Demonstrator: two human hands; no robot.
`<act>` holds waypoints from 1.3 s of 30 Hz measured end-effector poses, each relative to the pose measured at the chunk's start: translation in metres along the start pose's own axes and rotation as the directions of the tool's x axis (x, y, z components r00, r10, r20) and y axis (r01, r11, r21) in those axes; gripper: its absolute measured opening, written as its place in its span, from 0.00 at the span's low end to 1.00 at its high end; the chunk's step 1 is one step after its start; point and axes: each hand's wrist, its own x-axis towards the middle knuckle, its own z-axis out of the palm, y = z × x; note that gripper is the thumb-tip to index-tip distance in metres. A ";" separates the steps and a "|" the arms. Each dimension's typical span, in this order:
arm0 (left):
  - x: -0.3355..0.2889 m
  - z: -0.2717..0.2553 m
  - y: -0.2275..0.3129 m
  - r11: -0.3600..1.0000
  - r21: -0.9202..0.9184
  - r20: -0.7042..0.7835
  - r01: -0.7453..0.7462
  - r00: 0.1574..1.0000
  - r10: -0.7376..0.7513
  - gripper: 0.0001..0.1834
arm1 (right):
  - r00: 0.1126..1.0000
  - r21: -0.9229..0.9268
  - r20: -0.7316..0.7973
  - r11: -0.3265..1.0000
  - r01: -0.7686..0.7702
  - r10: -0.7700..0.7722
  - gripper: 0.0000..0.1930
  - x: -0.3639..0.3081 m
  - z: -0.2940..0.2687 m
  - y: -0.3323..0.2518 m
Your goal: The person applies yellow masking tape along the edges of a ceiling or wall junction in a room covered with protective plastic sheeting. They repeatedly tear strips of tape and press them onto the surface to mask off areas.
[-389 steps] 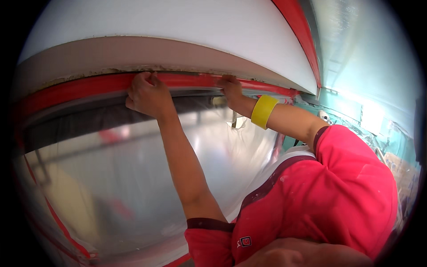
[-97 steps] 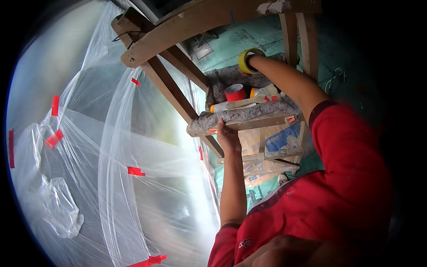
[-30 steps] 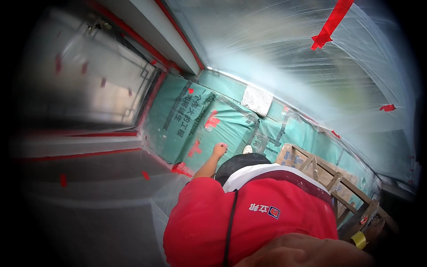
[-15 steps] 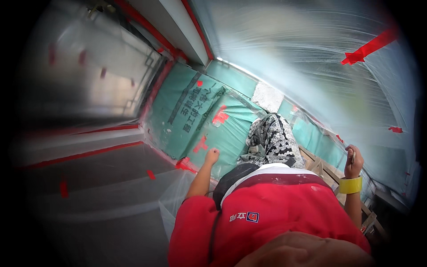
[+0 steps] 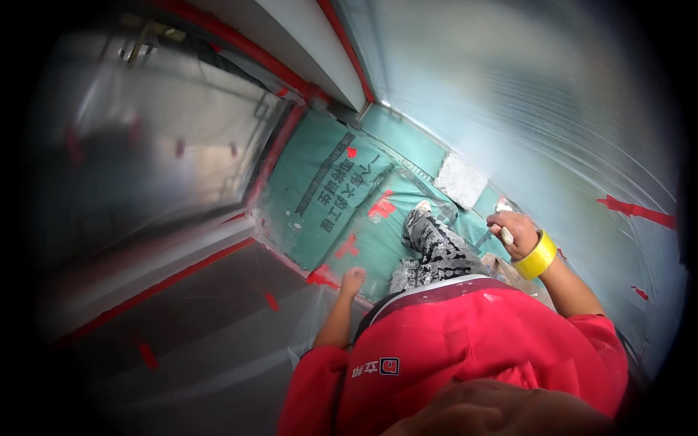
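Note:
My right hand [image 5: 512, 232] is closed around a slim tool with a pale rounded handle end [image 5: 507, 236]; its working end cannot be made out. Around my right wrist sits a roll of yellow tape [image 5: 536, 256]. On the other side, my left hand [image 5: 353, 280] hangs low by my body with its fingers curled in, and nothing shows sticking out of it. Below it is the green floor covering [image 5: 305, 196], held with red tape patches [image 5: 382, 207]. My legs in paint-spotted patterned trousers [image 5: 436, 243] are on the covering.
A rough whitish block or slab [image 5: 461, 179] lies along the right wall. Clear plastic sheeting [image 5: 538, 109] hangs over that wall, with red tape strips [image 5: 636, 211] on it. Plastic film [image 5: 211, 320] spreads on the left, edged by red tape. Brown material [image 5: 512, 272] lies beneath my right arm.
My right hand has swung forward and inward with the tool, and the tape roll with it. The view has shifted a little. My left hand stays low and curled.

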 end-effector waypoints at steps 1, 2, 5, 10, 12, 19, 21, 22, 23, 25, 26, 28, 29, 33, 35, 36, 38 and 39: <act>-0.005 -0.008 0.015 0.998 0.038 0.005 -0.051 0.999 0.051 0.10 | 0.999 0.020 0.037 0.999 0.031 -0.032 0.06 0.012 -0.005 -0.002; -0.008 -0.015 0.027 0.992 0.074 0.013 -0.103 0.995 0.103 0.10 | 0.997 0.012 0.061 0.999 0.044 -0.045 0.07 0.021 -0.011 -0.004; -0.014 -0.022 0.043 0.967 -0.227 -0.104 -0.112 0.991 0.090 0.10 | 0.978 -0.048 0.147 0.987 0.155 -0.146 0.09 0.053 -0.025 -0.019; -0.023 -0.049 0.041 0.952 -0.300 -0.129 -0.057 0.991 0.018 0.10 | 0.912 -0.246 0.397 0.945 0.216 -0.106 0.12 0.112 -0.045 -0.057; -0.016 -0.056 0.023 0.956 -0.292 -0.116 -0.014 0.993 -0.021 0.09 | 0.898 -0.254 0.440 0.956 0.147 -0.021 0.12 0.120 -0.043 -0.061; 0.037 -0.122 0.029 0.979 -0.201 -0.128 0.017 0.991 -0.044 0.09 | 0.980 -0.173 0.181 0.984 -0.052 0.084 0.09 0.136 -0.037 -0.085; 0.050 -0.151 0.050 0.985 -0.168 -0.137 -0.041 0.990 0.018 0.10 | 0.992 -0.117 0.111 0.992 -0.052 0.065 0.09 0.146 -0.035 -0.080; 0.054 -0.159 0.058 0.986 -0.157 -0.157 -0.051 0.987 0.026 0.10 | 0.995 -0.111 0.081 0.993 -0.049 0.058 0.08 0.146 -0.035 -0.079; 0.058 -0.166 0.067 0.987 -0.146 -0.177 -0.062 0.984 0.035 0.10 | 0.997 -0.106 0.052 0.993 -0.045 0.050 0.08 0.146 -0.034 -0.075; 0.074 -0.178 0.094 0.985 -0.150 -0.211 -0.090 0.976 0.057 0.10 | 0.996 -0.155 0.089 0.988 0.025 -0.011 0.09 0.152 -0.034 -0.063; 0.082 -0.182 0.107 0.981 -0.164 -0.233 -0.102 0.970 0.062 0.10 | 0.991 -0.169 0.133 0.985 0.045 -0.022 0.09 0.160 -0.037 -0.059; 0.097 -0.185 0.118 0.979 -0.172 -0.269 -0.112 0.961 0.063 0.10 | 0.975 -0.188 0.221 0.979 0.079 -0.036 0.12 0.180 -0.039 -0.051; 0.106 -0.183 0.119 0.980 -0.167 -0.275 -0.106 0.960 0.057 0.10 | 0.974 -0.170 0.219 0.981 0.089 -0.050 0.12 0.188 -0.037 -0.044; 0.170 -0.171 0.126 0.980 0.117 -0.382 -0.160 0.904 0.194 0.10 | 0.965 -0.084 0.215 0.981 0.174 -0.152 0.13 0.253 -0.017 0.004; 0.194 -0.146 0.161 0.980 0.107 -0.450 -0.171 0.870 0.201 0.10 | 0.966 -0.153 0.233 0.977 0.150 -0.112 0.12 0.287 0.004 0.044; 0.207 -0.130 0.184 0.981 0.090 -0.494 -0.174 0.847 0.196 0.10 | 0.971 -0.126 0.210 0.982 0.140 -0.111 0.12 0.307 0.023 0.072; 0.244 -0.105 0.211 0.977 0.071 -0.555 -0.203 0.806 0.208 0.09 | 0.979 -0.093 0.183 0.990 0.104 -0.086 0.12 0.347 0.070 0.125; 0.258 -0.093 0.210 0.977 0.073 -0.567 -0.202 0.797 0.207 0.09 | 0.980 -0.087 0.190 0.994 0.070 -0.052 0.12 0.359 0.095 0.145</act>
